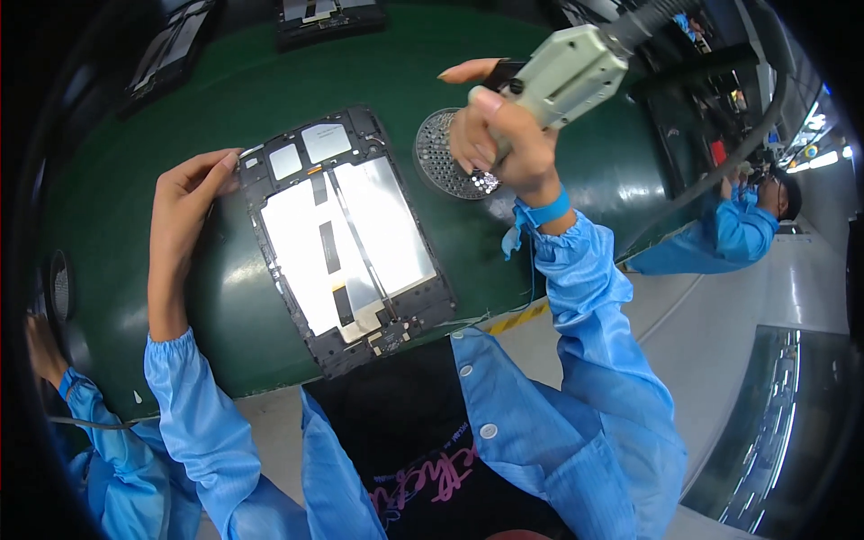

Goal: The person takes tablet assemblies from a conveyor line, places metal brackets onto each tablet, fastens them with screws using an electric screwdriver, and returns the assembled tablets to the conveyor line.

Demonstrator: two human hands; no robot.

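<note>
An opened tablet (369, 193) with silver battery panels and a black frame lies slightly tilted on the green bench mat. At its upper left corner, my left hand (193, 193) is closed, thumb and fingers pinching the edge. My right hand (513, 135) wraps round a pale green electric screwdriver (573, 76), held up to the right of the tablet. Its bit is hidden by the hand. Below that hand sits a round tray (436, 157) with a pattern of holes and small shiny screws in it, partly covered by my fingers.
More opened tablets (328, 20) lie along the far side, another (171, 49) at far left. The screwdriver's thick cable (652, 20) runs off to the upper right. A co-worker's arm (85, 391) shows at left beside another round tray (59, 283); a person (733, 229) works at right.
</note>
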